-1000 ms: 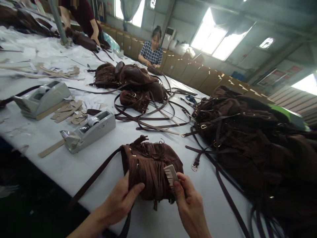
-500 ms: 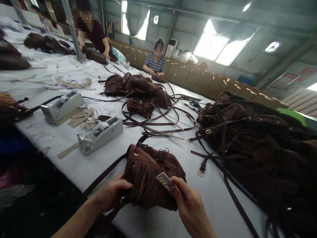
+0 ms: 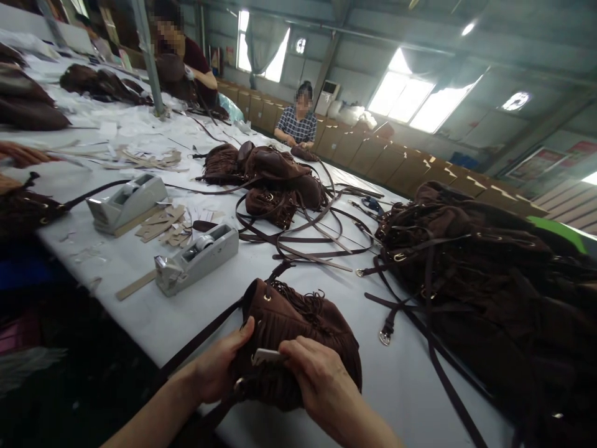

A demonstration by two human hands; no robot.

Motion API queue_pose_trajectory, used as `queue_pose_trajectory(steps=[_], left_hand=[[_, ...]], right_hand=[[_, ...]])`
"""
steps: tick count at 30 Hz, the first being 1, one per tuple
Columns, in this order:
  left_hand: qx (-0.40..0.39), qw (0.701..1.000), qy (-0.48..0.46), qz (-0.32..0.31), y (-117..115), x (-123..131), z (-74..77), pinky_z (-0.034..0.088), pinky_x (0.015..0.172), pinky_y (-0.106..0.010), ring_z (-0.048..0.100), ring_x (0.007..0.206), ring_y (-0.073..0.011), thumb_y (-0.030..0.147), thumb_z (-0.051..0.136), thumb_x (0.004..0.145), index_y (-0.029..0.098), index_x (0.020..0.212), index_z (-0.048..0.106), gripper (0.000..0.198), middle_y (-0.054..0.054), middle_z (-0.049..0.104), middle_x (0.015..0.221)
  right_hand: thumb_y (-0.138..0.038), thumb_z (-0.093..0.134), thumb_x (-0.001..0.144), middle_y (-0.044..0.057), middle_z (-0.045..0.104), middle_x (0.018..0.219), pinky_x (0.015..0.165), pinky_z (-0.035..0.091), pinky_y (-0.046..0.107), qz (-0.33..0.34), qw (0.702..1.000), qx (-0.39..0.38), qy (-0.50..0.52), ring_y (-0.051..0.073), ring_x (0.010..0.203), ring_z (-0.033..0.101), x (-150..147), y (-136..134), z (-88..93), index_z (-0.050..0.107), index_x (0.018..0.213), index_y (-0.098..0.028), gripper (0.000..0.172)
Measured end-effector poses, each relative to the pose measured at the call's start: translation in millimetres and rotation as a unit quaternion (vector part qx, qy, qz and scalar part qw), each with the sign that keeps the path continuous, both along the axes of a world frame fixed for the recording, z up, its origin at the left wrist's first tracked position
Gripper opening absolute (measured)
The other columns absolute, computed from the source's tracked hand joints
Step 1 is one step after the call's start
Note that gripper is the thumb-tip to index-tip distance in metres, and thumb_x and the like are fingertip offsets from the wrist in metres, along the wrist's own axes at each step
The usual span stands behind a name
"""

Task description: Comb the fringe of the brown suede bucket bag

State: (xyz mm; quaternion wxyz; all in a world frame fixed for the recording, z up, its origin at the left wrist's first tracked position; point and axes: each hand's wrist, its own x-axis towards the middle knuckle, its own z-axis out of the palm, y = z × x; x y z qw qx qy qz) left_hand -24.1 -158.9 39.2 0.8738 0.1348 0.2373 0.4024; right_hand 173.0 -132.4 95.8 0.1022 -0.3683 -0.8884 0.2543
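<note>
A dark brown fringed handbag (image 3: 321, 323) with gold eyelets lies near the front edge of the table. My left hand (image 3: 221, 364) grips its left end, thumb on top and the other fingers hidden behind or beneath. Pinched in my right hand (image 3: 317, 373) is a small white brush (image 3: 267, 356), held against the fringe on the front of the bag. Its bristles are mostly hidden in this view. The bag's strap (image 3: 200, 339) runs down past my left wrist.
Two grey tape dispensers (image 3: 198, 258) and paper strips (image 3: 170, 224) stand at left. Brown bags (image 3: 275, 171) with tangled straps lie beyond, and a big pile of them (image 3: 489, 286) fills the right. Two people (image 3: 298, 124) work across the table; another person's hand (image 3: 23, 152) shows at far left.
My right hand has moved the brush left across the fringe, towards my left hand, and the brush has turned. At far left another person's hand has come into view.
</note>
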Motion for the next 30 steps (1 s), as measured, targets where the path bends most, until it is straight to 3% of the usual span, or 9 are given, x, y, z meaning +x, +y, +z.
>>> queue_pose_trajectory(steps=[4, 8, 11, 15, 19, 21, 24, 26, 30], left_hand=[[-0.014, 1.000, 0.015, 0.005, -1, 0, 0.9, 0.054, 0.075, -0.028, 0.071, 0.090, -0.0247, 0.063, 0.056, 0.086, 0.014, 0.114, 0.068, 0.058, -0.009, 0.076, 0.086], [-0.036, 0.999, 0.029, 0.022, -3, -1, 4.2, 0.053, 0.062, -0.027, 0.071, 0.070, -0.0216, 0.063, 0.055, 0.087, 0.013, 0.109, 0.070, 0.056, -0.007, 0.074, 0.075], [-0.052, 0.997, 0.034, 0.043, 0, -3, 5.4, 0.055, 0.065, -0.029, 0.071, 0.068, -0.0216, 0.061, 0.055, 0.088, 0.012, 0.109, 0.070, 0.055, -0.008, 0.075, 0.075], [-0.075, 0.991, 0.083, 0.078, 6, -4, 5.2, 0.056, 0.071, -0.031, 0.072, 0.078, -0.0238, 0.056, 0.055, 0.090, 0.011, 0.115, 0.067, 0.053, -0.009, 0.076, 0.082], [-0.053, 0.985, 0.143, 0.080, 6, -3, 9.8, 0.055, 0.063, -0.031, 0.071, 0.073, -0.0245, 0.063, 0.054, 0.087, 0.013, 0.115, 0.067, 0.058, -0.008, 0.074, 0.078], [-0.003, 0.983, 0.161, 0.083, 4, 2, 14.0, 0.055, 0.068, -0.033, 0.070, 0.077, -0.0256, 0.064, 0.059, 0.083, 0.015, 0.114, 0.067, 0.058, -0.007, 0.073, 0.076], [0.104, 0.975, 0.185, 0.068, 2, 15, 16.9, 0.052, 0.086, -0.036, 0.067, 0.096, -0.0279, 0.044, 0.080, 0.072, 0.016, 0.113, 0.067, 0.051, -0.007, 0.074, 0.092], [0.141, 0.964, 0.222, 0.039, 2, 28, 14.3, 0.047, 0.096, -0.038, 0.063, 0.106, -0.0292, 0.024, 0.086, 0.060, 0.015, 0.112, 0.066, 0.057, -0.008, 0.072, 0.105], [0.077, 0.948, 0.308, 0.009, 6, 59, 3.1, 0.044, 0.102, -0.040, 0.063, 0.107, -0.0291, 0.011, 0.082, 0.052, 0.013, 0.110, 0.066, 0.060, -0.009, 0.072, 0.108]], right_hand=[[-0.013, 0.039, 0.095, 0.001, 0.062, 0.086, 0.070, 0.042, 0.027, -0.003, 0.999, -0.037, -0.003, 0.019, 0.079, 0.060, 2, -6, 2.8, 0.057, 0.100, -0.024, 0.021], [-0.014, 0.038, 0.094, 0.000, 0.064, 0.083, 0.068, 0.042, 0.026, 0.004, 0.998, -0.060, 0.010, 0.017, 0.076, 0.061, 2, -11, 7.8, 0.056, 0.098, -0.023, 0.020], [-0.015, 0.038, 0.093, 0.000, 0.063, 0.078, 0.065, 0.042, 0.024, 0.025, 0.998, -0.064, 0.014, 0.016, 0.071, 0.060, 1, -18, 4.3, 0.055, 0.092, -0.022, 0.019], [-0.007, 0.047, 0.080, -0.005, 0.061, 0.066, 0.050, 0.035, 0.021, 0.088, 0.995, -0.034, -0.030, 0.012, 0.056, 0.056, 4, -33, -19.2, 0.050, 0.079, -0.023, 0.016], [-0.006, 0.058, 0.077, -0.007, 0.062, 0.061, 0.044, 0.027, 0.025, 0.107, 0.985, 0.102, -0.093, 0.013, 0.050, 0.055, 11, -42, -51.8, 0.049, 0.078, -0.024, 0.020], [-0.007, 0.060, 0.074, -0.006, 0.063, 0.062, 0.045, 0.028, 0.027, 0.101, 0.978, 0.157, -0.094, 0.014, 0.051, 0.056, 14, -43, -62.9, 0.049, 0.080, -0.024, 0.021], [-0.008, 0.057, 0.069, -0.004, 0.065, 0.067, 0.049, 0.034, 0.028, 0.083, 0.976, 0.187, -0.071, 0.017, 0.056, 0.059, 14, -42, -67.5, 0.049, 0.088, -0.024, 0.026], [-0.009, 0.056, 0.071, -0.002, 0.067, 0.075, 0.053, 0.038, 0.027, 0.087, 0.978, 0.178, -0.064, 0.018, 0.063, 0.063, 10, -42, -65.3, 0.050, 0.096, -0.023, 0.029], [-0.014, 0.061, 0.076, 0.001, 0.070, 0.088, 0.063, 0.045, 0.027, 0.114, 0.976, 0.162, -0.094, 0.021, 0.077, 0.066, -3, -52, -68.3, 0.052, 0.101, -0.024, 0.028]])
